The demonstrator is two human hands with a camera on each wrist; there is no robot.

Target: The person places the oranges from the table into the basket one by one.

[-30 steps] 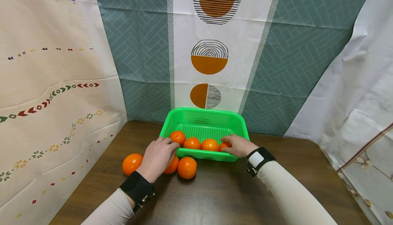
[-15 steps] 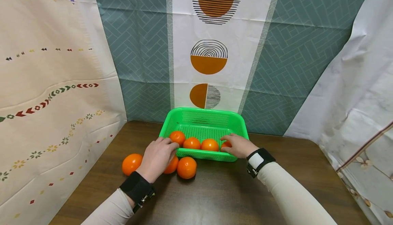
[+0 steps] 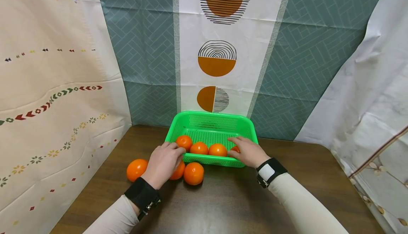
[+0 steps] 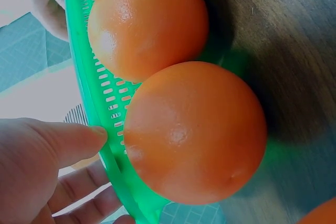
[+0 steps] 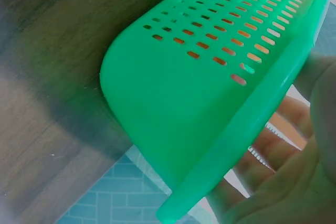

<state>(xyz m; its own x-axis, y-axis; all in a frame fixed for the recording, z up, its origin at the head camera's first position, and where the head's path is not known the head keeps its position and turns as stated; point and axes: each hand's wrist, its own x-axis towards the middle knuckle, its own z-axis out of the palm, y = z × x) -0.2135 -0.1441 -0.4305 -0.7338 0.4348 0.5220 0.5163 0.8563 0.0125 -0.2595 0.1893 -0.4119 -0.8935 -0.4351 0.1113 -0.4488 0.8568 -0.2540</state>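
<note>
A green perforated plastic basket (image 3: 220,161) stands on the table with a row of oranges (image 3: 217,150) along its near side. My left hand (image 3: 164,163) holds its front left corner; in the left wrist view the thumb (image 4: 86,137) lies at the rim and the other fingers pass behind it. My right hand (image 3: 250,151) reaches over the front right rim, fingers spread above the rightmost orange (image 3: 235,149), which it partly hides. In the right wrist view its loosely bent fingers (image 5: 268,153) show beyond the rim, with nothing gripped.
In front of the basket sit an orange (image 3: 193,173) and another orange (image 3: 178,172) partly behind my left hand. One more orange (image 3: 137,170) lies left of that hand. A patterned cloth (image 3: 153,67) hangs behind the brown wooden table (image 3: 236,202).
My right hand has lifted slightly and its fingers have spread away from the rightmost orange. My left hand and the basket stay in place.
</note>
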